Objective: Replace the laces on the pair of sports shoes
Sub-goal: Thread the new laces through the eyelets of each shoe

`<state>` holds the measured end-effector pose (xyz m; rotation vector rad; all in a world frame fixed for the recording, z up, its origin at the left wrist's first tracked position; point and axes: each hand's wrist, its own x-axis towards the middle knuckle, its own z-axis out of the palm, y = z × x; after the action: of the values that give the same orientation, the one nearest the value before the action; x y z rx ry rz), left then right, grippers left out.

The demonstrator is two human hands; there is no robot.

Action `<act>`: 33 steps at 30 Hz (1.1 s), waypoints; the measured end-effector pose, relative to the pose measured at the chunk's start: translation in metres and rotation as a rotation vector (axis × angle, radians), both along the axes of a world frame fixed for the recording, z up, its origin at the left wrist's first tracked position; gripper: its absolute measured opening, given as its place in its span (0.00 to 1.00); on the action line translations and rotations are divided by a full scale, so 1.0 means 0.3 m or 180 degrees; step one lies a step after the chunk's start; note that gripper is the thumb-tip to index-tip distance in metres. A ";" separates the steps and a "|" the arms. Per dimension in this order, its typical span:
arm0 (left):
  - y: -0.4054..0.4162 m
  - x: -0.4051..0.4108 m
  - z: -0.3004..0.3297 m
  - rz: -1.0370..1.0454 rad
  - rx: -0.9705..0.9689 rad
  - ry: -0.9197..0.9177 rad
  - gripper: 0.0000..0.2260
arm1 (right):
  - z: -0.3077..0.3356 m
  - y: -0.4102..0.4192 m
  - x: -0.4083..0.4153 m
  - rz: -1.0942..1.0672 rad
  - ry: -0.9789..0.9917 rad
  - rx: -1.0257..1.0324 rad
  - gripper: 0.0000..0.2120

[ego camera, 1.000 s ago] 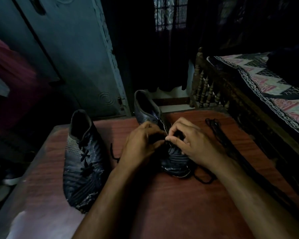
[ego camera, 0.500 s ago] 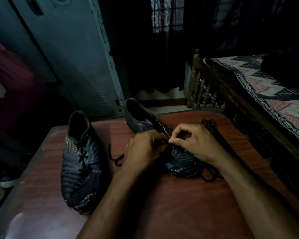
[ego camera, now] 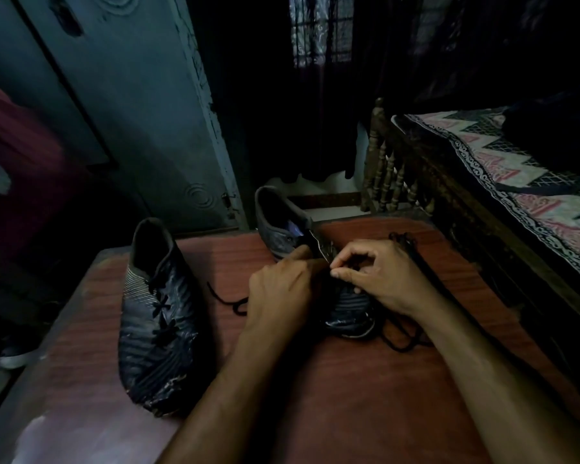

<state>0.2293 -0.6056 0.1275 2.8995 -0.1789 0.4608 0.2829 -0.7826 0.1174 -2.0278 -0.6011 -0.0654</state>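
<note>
Two dark sports shoes sit on a reddish wooden bench (ego camera: 365,396). The laced shoe (ego camera: 156,316) lies to the left, toe toward the person, untouched. The second shoe (ego camera: 282,229) lies near the middle of the bench, heel pointing away, and both hands work over its middle.

The left hand (ego camera: 278,296) lies on the shoe's left side, fingers curled down around the upper, gripping it; its fingertips are hidden by the shoe. The right hand (ego camera: 382,276) hovers over the eyelet area, its thumb and forefinger pinched together on a dark lace (ego camera: 399,339), the other fingers curled loosely.

That lace trails out from under the right wrist and loops on the bench by the toe; another end lies left of the shoe. A second bundle of dark laces (ego camera: 404,239) lies just beyond the right hand.
</note>
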 end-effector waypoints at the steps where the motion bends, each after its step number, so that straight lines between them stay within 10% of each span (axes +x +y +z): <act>1: 0.003 0.003 -0.003 0.0003 -0.0048 0.0005 0.11 | 0.001 -0.001 0.000 0.0002 -0.0056 -0.0061 0.05; 19: 0.010 0.044 -0.054 0.0060 -0.0828 0.0284 0.08 | 0.009 -0.002 -0.002 -0.0035 -0.1104 -0.0540 0.03; 27: 0.028 0.065 -0.066 -0.0173 -0.2249 0.0603 0.05 | 0.001 0.015 -0.011 -0.0157 -0.1367 -0.0615 0.06; 33: 0.017 0.060 -0.053 0.0034 -0.1941 0.0760 0.06 | 0.016 -0.001 -0.005 0.0092 -0.1131 -0.0803 0.09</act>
<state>0.2472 -0.6005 0.1116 2.3264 0.0160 0.1300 0.2816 -0.7830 0.1222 -2.2696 -0.8979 -0.3542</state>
